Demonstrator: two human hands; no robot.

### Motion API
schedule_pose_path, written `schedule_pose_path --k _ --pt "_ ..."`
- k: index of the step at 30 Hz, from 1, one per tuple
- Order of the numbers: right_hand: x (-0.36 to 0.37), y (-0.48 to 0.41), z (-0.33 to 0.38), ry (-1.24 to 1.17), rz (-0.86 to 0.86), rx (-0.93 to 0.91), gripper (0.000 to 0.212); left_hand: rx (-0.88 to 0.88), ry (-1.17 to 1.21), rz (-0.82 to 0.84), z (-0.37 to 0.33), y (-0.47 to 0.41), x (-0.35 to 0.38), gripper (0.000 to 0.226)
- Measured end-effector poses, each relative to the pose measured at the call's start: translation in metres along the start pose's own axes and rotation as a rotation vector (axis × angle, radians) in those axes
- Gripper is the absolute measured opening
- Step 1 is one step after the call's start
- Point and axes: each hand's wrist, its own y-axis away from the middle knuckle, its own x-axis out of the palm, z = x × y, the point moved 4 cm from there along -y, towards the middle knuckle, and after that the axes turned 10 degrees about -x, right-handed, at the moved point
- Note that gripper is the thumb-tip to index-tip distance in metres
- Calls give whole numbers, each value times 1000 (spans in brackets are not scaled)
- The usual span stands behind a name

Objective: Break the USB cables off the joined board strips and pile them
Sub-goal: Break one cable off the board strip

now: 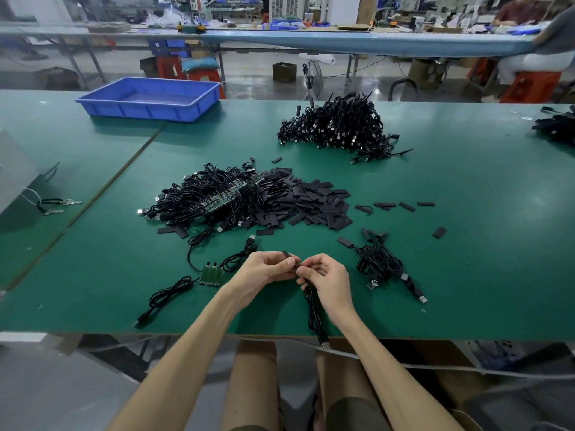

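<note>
Head view shows the left hand (267, 270) and the right hand (326, 275) meeting just above the near middle of the worktop (466, 213), both with fingers curled. The left hand pinches the short black end piece (287, 258) of a USB cable (312, 309) between thumb and fingers. The right hand pinches the cord just beside it. The rest of the cable hangs toward the person, and its plug (325, 345) dangles past the near edge. Whether the end piece is bare board or sleeved I cannot tell.

This cable looks free of its strip and probably belongs on the small pile (382, 265) near the right hand. A short board strip (211, 274) lies just left of the left hand with several cords attached. Those breaks should go best with both pinches close to the joint and a sharp bend, never a pull on the cord, which would strain the solder.

The hanging plug could catch the worktop's near edge, so it should be lifted before the cable swings right. Bare green surface lies between the right hand and the small pile, with room to set the cable down. Beyond the hands sit the heap of joined strips (205, 197) and, touching it on the right, the loose black sleeves (314, 200). Farther off are the far pile (339, 126) and, at far left, a blue tray (149, 98).
</note>
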Motion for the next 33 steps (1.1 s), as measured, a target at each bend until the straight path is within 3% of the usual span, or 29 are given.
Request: schedule_pose_path --k 14,33 --pt "-1 2 1 109 -20 -8 10 5 -99 -24 5 0 2 29" --pt "0 4 9 131 1 -13 11 83 1 -148 0 4 8 38"
